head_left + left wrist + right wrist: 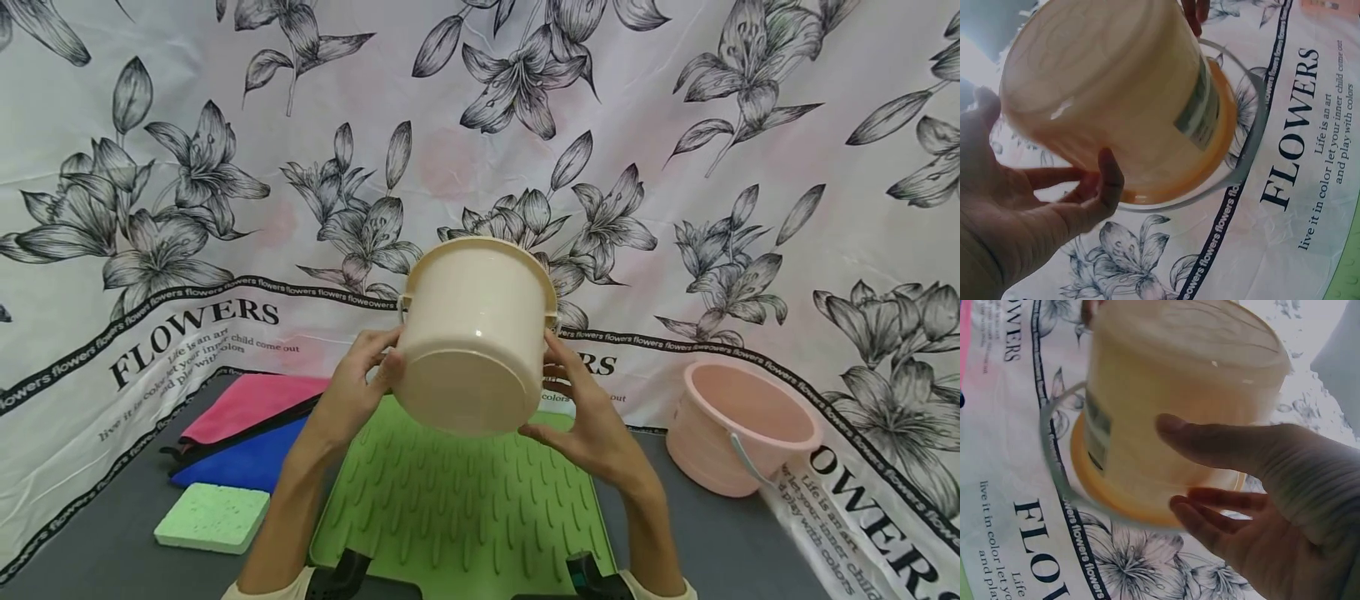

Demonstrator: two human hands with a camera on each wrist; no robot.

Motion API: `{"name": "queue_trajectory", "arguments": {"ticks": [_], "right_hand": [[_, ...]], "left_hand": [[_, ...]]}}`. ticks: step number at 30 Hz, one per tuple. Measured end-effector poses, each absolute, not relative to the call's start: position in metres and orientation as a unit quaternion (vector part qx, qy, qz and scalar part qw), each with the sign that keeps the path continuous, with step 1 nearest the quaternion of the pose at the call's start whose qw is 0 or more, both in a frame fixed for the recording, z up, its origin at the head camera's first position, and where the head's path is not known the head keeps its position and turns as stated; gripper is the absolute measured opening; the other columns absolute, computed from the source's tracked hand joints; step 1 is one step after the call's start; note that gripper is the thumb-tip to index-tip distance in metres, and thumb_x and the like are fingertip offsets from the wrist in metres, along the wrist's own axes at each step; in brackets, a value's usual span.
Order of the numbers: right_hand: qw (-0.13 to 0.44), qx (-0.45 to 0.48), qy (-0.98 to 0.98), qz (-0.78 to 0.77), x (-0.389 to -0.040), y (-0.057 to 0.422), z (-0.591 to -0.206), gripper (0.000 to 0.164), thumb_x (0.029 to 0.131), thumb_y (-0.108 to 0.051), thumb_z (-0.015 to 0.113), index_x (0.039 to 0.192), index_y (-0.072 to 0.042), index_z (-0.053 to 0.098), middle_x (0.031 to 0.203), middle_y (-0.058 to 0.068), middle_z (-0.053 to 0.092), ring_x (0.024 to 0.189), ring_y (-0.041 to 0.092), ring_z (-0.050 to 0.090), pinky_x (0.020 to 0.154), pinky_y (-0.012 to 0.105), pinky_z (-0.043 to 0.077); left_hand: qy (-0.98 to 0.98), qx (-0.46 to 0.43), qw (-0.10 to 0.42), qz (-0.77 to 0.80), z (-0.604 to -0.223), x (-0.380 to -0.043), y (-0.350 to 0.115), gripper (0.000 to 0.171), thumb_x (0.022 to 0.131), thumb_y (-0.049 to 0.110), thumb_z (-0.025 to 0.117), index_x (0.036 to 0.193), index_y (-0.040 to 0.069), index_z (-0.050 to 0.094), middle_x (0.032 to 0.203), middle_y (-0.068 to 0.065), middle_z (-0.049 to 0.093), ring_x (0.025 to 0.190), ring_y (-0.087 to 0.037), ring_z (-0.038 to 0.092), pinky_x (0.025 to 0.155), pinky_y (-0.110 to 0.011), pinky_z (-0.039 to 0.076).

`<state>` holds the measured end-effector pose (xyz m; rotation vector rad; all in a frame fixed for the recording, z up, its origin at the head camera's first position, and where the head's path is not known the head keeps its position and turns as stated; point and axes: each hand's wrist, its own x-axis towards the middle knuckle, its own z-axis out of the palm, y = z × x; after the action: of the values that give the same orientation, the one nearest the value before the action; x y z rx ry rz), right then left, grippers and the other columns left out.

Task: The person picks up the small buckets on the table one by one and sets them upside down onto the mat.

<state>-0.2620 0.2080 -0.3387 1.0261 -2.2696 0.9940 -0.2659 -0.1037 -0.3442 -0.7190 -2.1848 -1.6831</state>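
Cream plastic bucket (476, 317) is held up in the air between the two hands, in front of the flower-printed fabric (517, 83), its lower part overlapping the far end of the textured green mat (465, 517) in the head view. What it contains cannot be seen. Its base faces the wearer and somewhat downward; its mouth points away, toward the fabric. The long axis runs from the base, near the wearer, up and away to the yellowish rim. Both wrist views show a grey handle (1257, 131) looped beyond that rim and a label (1200, 112) on the wall.

The left hand (358, 379) grips the left side, its thumb on the wall near the base and its fingers bent. The right hand (585, 417) holds the right side, fingers spread along the wall, thumb lower, near the base. Both forearms reach forward and upward.

At right, a pink bucket (705, 442) stands upright on the dark table (90, 567), its pink inner wall showing. At left lie a green sponge (213, 517), a blue cloth (240, 454) and a pink cloth (255, 404).
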Motion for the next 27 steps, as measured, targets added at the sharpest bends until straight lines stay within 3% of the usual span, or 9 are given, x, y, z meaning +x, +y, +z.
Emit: {"name": "queue_trajectory", "arguments": {"ticks": [5,10,14,17,19,21,24,27], "right_hand": [[0.285,0.347,-0.82,0.355,-0.265,0.2,-0.34,0.111,0.07,-0.001,0.095,0.161,-0.007,0.033,0.147,0.018,0.049,0.136,0.032,0.055,0.111,0.032,0.055],[0.293,0.327,-0.809,0.391,-0.263,0.193,-0.34,0.099,0.068,-0.003,0.097,0.152,-0.001,0.045,0.16,0.017,0.042,0.15,0.033,0.042,0.122,0.022,0.041],[0.285,0.338,-0.792,0.42,-0.262,0.19,-0.338,0.102,0.067,0.0,0.096,0.153,-0.002,0.042,0.16,0.018,0.043,0.15,0.024,0.045,0.123,0.023,0.04],[0.277,0.355,-0.775,0.444,-0.262,0.19,-0.338,0.108,0.068,0.003,0.094,0.158,-0.004,0.035,0.157,0.02,0.043,0.145,0.009,0.048,0.12,0.024,0.044],[0.269,0.36,-0.766,0.46,-0.262,0.19,-0.339,0.107,0.071,-0.003,0.093,0.16,-0.007,0.032,0.156,0.021,0.042,0.141,0.002,0.048,0.118,0.023,0.046],[0.257,0.36,-0.761,0.475,-0.262,0.19,-0.34,0.104,0.076,-0.013,0.091,0.161,-0.011,0.03,0.156,0.02,0.041,0.14,0.004,0.049,0.116,0.023,0.049],[0.237,0.35,-0.759,0.496,-0.262,0.187,-0.343,0.097,0.084,-0.027,0.084,0.162,-0.015,0.029,0.155,0.018,0.042,0.139,0.018,0.054,0.114,0.029,0.053],[0.225,0.324,-0.773,0.497,-0.263,0.181,-0.346,0.088,0.09,-0.036,0.078,0.163,-0.021,0.03,0.153,0.017,0.046,0.136,0.032,0.056,0.108,0.04,0.057]], "left_hand": [[-0.738,-0.323,0.126,-0.58,-0.346,-0.267,-0.109,0.107,0.086,0.082,0.058,0.166,0.017,0.028,0.135,-0.016,0.043,0.124,-0.033,0.05,0.097,-0.029,0.057],[-0.738,-0.349,0.146,-0.559,-0.348,-0.266,-0.112,0.116,0.076,0.079,0.069,0.167,0.023,0.025,0.13,-0.013,0.045,0.116,-0.019,0.052,0.096,-0.023,0.056],[-0.745,-0.347,0.18,-0.541,-0.347,-0.267,-0.109,0.112,0.077,0.073,0.072,0.166,0.021,0.031,0.129,-0.013,0.048,0.111,-0.013,0.051,0.095,-0.025,0.056],[-0.752,-0.342,0.203,-0.526,-0.346,-0.266,-0.107,0.112,0.075,0.076,0.071,0.164,0.019,0.035,0.129,-0.013,0.047,0.114,-0.015,0.049,0.101,-0.035,0.056],[-0.756,-0.338,0.207,-0.521,-0.346,-0.265,-0.107,0.113,0.073,0.077,0.072,0.163,0.018,0.036,0.134,-0.014,0.044,0.122,-0.02,0.048,0.109,-0.045,0.052],[-0.759,-0.334,0.209,-0.518,-0.345,-0.264,-0.108,0.11,0.074,0.07,0.079,0.161,0.018,0.038,0.143,-0.015,0.039,0.134,-0.026,0.044,0.115,-0.058,0.046],[-0.76,-0.324,0.197,-0.528,-0.344,-0.264,-0.108,0.104,0.077,0.05,0.09,0.159,0.018,0.034,0.157,-0.012,0.034,0.148,-0.033,0.037,0.121,-0.063,0.038],[-0.766,-0.309,0.178,-0.534,-0.344,-0.263,-0.11,0.109,0.079,0.034,0.093,0.163,0.025,0.023,0.164,-0.012,0.033,0.149,-0.037,0.04,0.115,-0.06,0.046]]}}
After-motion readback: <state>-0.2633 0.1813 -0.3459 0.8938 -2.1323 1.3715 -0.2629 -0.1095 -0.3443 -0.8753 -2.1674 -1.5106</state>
